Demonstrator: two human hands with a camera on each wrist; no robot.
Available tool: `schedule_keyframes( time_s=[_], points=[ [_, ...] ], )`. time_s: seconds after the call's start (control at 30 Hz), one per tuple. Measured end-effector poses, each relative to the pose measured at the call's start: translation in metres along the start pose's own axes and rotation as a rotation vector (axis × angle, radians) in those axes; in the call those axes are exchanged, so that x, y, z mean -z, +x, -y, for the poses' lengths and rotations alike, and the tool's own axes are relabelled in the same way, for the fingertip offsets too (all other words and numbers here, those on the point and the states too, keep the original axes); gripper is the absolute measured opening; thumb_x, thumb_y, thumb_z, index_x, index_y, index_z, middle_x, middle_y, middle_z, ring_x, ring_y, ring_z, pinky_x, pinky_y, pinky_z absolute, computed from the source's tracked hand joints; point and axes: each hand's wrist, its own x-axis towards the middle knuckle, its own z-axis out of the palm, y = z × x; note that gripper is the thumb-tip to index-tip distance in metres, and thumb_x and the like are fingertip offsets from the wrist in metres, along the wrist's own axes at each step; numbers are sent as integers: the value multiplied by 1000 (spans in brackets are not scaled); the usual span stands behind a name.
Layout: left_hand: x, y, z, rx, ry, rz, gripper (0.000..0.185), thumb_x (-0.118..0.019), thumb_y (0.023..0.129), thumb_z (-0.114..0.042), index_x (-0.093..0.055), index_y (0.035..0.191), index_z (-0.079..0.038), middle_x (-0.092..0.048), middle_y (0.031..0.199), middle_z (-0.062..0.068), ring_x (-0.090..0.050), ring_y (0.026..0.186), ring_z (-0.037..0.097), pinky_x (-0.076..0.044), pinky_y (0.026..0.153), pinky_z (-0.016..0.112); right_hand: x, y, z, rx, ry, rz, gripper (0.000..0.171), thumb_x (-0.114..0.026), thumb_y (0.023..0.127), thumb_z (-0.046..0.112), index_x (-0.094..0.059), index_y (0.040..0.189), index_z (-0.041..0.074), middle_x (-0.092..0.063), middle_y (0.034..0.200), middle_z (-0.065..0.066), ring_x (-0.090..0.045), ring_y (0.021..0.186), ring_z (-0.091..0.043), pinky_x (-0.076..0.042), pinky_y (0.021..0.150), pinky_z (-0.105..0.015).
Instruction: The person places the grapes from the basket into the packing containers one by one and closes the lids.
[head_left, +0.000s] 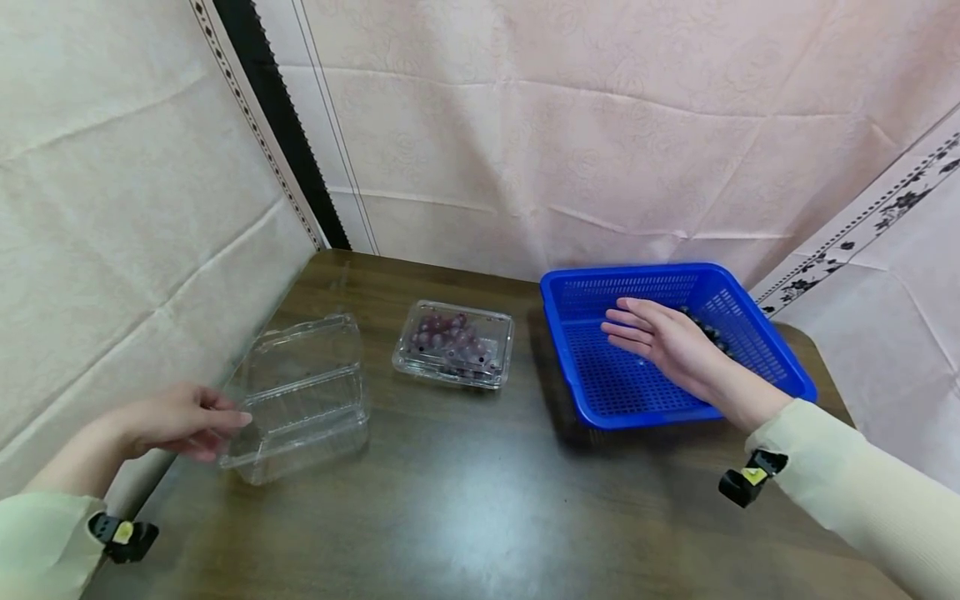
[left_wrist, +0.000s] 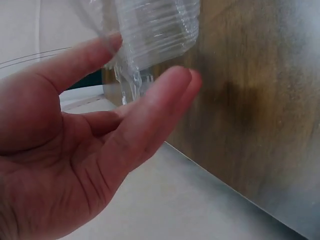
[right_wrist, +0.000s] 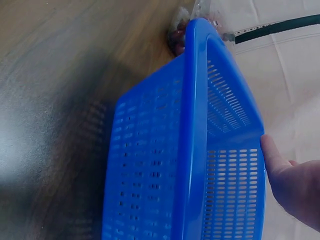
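While the head view shows the left hand (head_left: 176, 421) touching an empty clear clamshell box (head_left: 303, 396) at the table's (head_left: 465, 500) left edge, fingers loose, the right hand (head_left: 663, 342) lies flat in the blue basket (head_left: 600, 392) by dark grapes (head_left: 708, 332); a filled grape box (head_left: 455, 343) sits mid-back. Left wrist: fingers (left_wrist: 165, 105) relaxed at the clamshell. Right wrist: thumb (right_wrist: 270, 155) over the basket rim. Judged: one box packed, one left.

Makeshift cloth-draped recording booth (head_left: 525, 150) (wooden table (head_left: 465, 500), no household furnishings).
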Motion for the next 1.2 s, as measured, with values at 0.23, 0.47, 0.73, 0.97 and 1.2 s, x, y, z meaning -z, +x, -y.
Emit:
schedule_keyframes(
  time_s=[0.23,0.47,0.73,0.97,1.2],
  points=[
    [-5,-5,-3,-14,-71,64,47,-60,111,-29,-56,127,15,-71,97,12,-73,86,21,-69,75,35,3,-4,-2,-1,3,16,76,-45,116,41,-15,167,-5,-43,161,-19,-64,131,-12,-50,117,-31],
    [-7,1,-2,-33,-93,73,30,-59,111,-23,-64,111,7,-72,92,10,-74,81,18,-68,72,31,-1,-1,-2,-1,11,12,74,-46,116,41,-18,166,-6,-57,147,-5,-64,132,-13,-49,118,-32],
    [-3,10,3,-70,-162,37,22,-54,109,-8,-64,114,11,-76,94,12,-76,78,18,-68,70,29,0,-1,-2,-9,32,9,73,-48,116,40,-20,165,-6,-65,138,1,-65,131,-14,-50,117,-32],
    [-5,15,-2,-60,-152,-70,22,-53,110,-6,-58,116,15,-77,92,12,-76,77,19,-68,70,31,6,-2,1,-10,44,-7,74,-49,115,38,-19,165,-8,-70,131,3,-66,130,-15,-51,116,-32],
    [-5,22,-5,-100,-120,-123,27,-50,111,-4,-53,121,21,-76,93,12,-75,79,19,-69,70,33,12,-4,7,-22,56,-30,77,-51,115,38,-16,166,-7,-70,130,3,-67,129,-16,-50,116,-34]
  ],
)
